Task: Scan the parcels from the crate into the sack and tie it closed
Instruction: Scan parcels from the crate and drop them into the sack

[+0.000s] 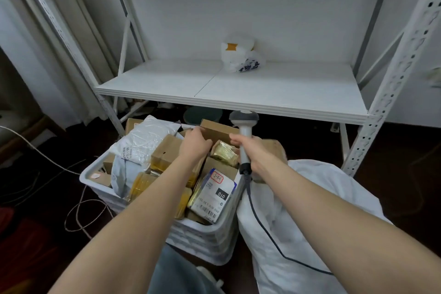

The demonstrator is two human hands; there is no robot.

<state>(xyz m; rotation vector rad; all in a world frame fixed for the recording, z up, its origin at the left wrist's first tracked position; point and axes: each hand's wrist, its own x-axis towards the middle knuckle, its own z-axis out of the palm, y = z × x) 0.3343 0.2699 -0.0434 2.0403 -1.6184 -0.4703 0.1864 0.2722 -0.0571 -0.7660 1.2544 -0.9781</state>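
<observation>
Two hands reach over the white crate (95,174) in my head view. My left hand (195,143) curls its fingers on the edge of a brown box (220,130) at the crate's far side, and my right hand (254,154) grips the scanner (244,126) upright by its handle. Other parcels (164,155) fill the crate, with a labelled parcel (214,194) nearest me. The white sack (334,198) slumps against the crate's right side.

Crate (210,241) of parcels (212,196) sits left of sack (298,222), before shelf (238,93).
</observation>
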